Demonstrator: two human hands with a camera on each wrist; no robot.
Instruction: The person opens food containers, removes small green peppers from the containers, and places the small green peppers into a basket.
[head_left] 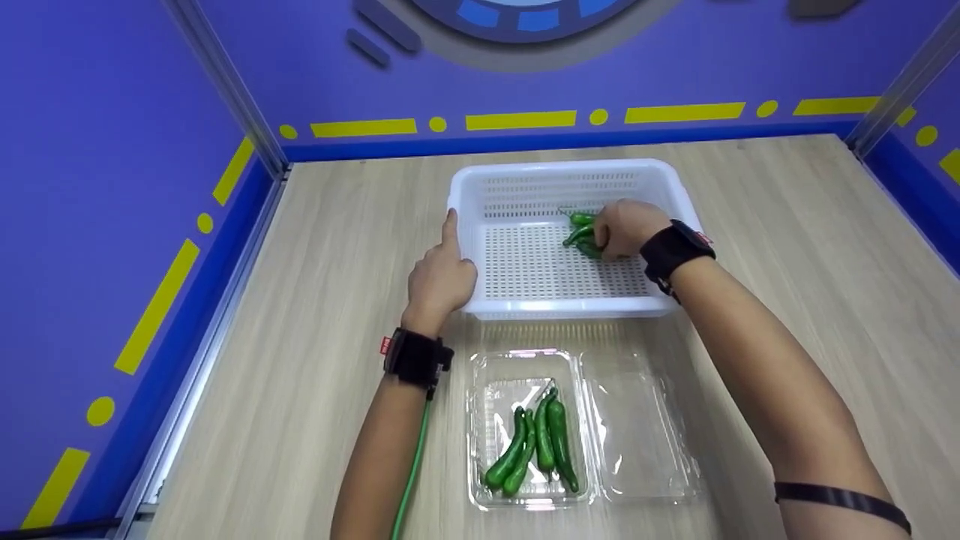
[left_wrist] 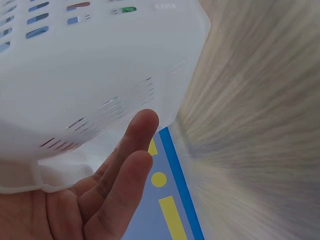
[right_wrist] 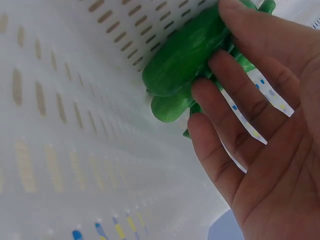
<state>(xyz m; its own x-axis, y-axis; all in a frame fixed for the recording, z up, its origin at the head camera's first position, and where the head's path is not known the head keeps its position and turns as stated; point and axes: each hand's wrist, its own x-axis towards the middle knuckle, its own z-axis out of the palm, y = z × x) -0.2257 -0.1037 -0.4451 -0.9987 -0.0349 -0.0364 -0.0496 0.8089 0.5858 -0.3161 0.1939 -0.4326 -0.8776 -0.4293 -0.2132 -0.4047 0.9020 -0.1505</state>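
Observation:
A white plastic basket with slotted walls stands on the table. My left hand holds its left side, with the thumb at the rim and the index finger pointing forward along it. In the left wrist view, other fingers lie against the outer wall below the rim. Inside the basket, on the right, my right hand reaches down to several green chili peppers. The right wrist view shows thumb and fingers closing round one plump green chili pepper; another pepper lies just beneath.
Nearer me, a clear plastic clamshell box lies unfolded, several green chili peppers in its left half. Its transparent lid spreads to the right. Blue panels bound the table at the back and sides. A green cable runs along my left forearm.

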